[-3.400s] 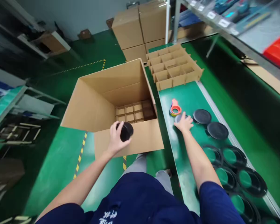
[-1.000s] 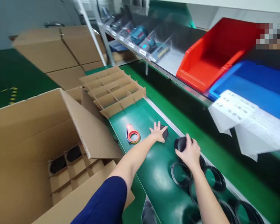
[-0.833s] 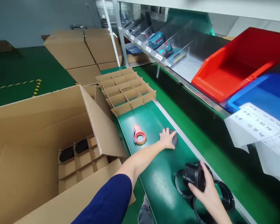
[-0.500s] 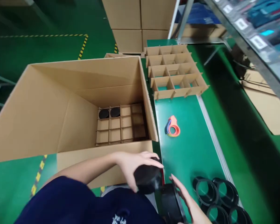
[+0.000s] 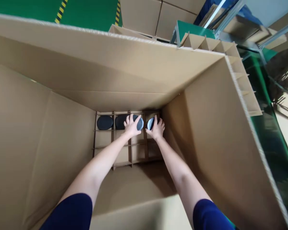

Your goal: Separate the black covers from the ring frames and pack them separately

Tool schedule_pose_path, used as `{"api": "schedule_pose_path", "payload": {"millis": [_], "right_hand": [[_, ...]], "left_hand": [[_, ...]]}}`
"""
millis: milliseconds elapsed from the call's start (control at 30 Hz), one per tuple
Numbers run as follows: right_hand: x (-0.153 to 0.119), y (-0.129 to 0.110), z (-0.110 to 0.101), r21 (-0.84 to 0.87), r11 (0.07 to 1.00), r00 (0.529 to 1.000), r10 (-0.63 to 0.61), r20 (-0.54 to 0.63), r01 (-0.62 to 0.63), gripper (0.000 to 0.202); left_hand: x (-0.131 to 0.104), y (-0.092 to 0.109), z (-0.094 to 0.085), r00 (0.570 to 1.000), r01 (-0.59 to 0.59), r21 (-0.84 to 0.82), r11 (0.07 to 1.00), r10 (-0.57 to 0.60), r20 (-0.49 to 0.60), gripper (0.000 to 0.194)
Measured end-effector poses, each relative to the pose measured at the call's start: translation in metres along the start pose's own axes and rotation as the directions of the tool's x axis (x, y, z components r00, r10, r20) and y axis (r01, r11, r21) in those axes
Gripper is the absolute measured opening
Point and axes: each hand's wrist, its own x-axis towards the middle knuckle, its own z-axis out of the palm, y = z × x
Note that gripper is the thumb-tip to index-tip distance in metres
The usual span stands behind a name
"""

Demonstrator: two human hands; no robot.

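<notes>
Both hands reach down into a large cardboard box [image 5: 124, 182] with a cardboard divider grid [image 5: 130, 151] at its bottom. My left hand [image 5: 132, 126] is closed around a black cylinder [image 5: 140, 124] at the third cell of the far row. In the grip of my right hand [image 5: 156, 128] is another black cylinder [image 5: 150, 123], tilted, at the far-right cell. Both show a lighter, shiny end. Farther left in the same row, two dark cylinders, a left one [image 5: 105, 122] and a neighbouring one [image 5: 120, 121], sit in their cells. Fingers partly cover the held cylinders.
Tall box walls, such as the right wall [image 5: 220, 134], surround my forearms. Outside on the right, a cardboard divider [image 5: 244, 76] lies by the box edge. Stacked cartons [image 5: 141, 16] and metal frame legs [image 5: 230, 16] stand beyond the far wall.
My hands, each with a black cylinder, have moved from beside my body over the box's near edge and down to the divider grid. The view has shifted forward over the box.
</notes>
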Motion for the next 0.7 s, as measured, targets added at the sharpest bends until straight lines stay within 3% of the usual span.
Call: {"api": "schedule_pose_path", "payload": {"millis": [67, 167, 300, 400, 533, 633, 700], "right_hand": [[0.044, 0.009, 0.028, -0.099, 0.995, 1.0, -0.025, -0.012, 0.024, 0.118], [0.083, 0.025, 0.065, -0.192, 0.978, 0.996, -0.077, 0.037, 0.083, 0.114], [0.096, 0.048, 0.115, -0.233, 0.958, 0.981, -0.136, 0.135, 0.165, 0.081], [0.093, 0.059, 0.138, -0.227, 0.962, 0.984, -0.124, 0.13, 0.152, 0.076], [0.099, 0.051, 0.135, -0.219, 0.965, 0.976, -0.1, 0.196, 0.143, 0.079], [0.093, 0.024, 0.109, -0.195, 0.979, 0.958, -0.005, 0.287, 0.064, 0.081], [0.07, 0.006, 0.08, -0.149, 0.987, 0.952, -0.016, 0.307, 0.065, 0.082]], "left_hand": [[0.03, -0.007, 0.02, 0.998, -0.059, -0.004, 0.998, 0.059, -0.024, 0.107], [0.063, -0.021, 0.051, 0.996, -0.086, -0.001, 0.996, 0.086, -0.021, 0.107], [0.082, -0.044, 0.098, 0.98, -0.199, 0.013, 0.98, 0.199, 0.031, 0.085], [0.083, -0.055, 0.124, 0.973, -0.229, 0.016, 0.973, 0.228, 0.013, 0.073], [0.093, -0.054, 0.131, 0.981, -0.189, 0.037, 0.981, 0.188, 0.038, 0.071], [0.1, -0.051, 0.115, 0.975, -0.155, 0.064, 0.986, 0.142, 0.168, 0.073], [0.091, -0.047, 0.097, 0.968, -0.14, 0.092, 0.986, 0.117, 0.223, 0.071]]}}
